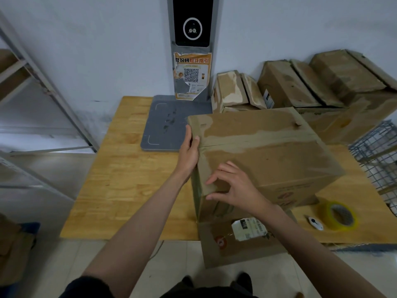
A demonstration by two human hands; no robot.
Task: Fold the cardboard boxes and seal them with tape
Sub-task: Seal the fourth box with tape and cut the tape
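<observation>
1. Stood on the wooden table [120, 179], overhanging its near edge: a large cardboard box [268, 155]; bare tabletop to its left.
2. Worn, brown, rectangular, patched with glossy tape along the top seam.
3. Left hand [190, 150] pressed flat against the box's left face, fingers straight.
4. Right hand [233, 187] spread at the near top corner, fingers loosely curled, gripping nothing.
5. Lay right of the box: yellowish tape roll [341, 216].

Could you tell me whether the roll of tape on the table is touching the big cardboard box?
Apart. The head view shows bare wooden table between the tape roll and the near right corner of the cardboard box.
</observation>
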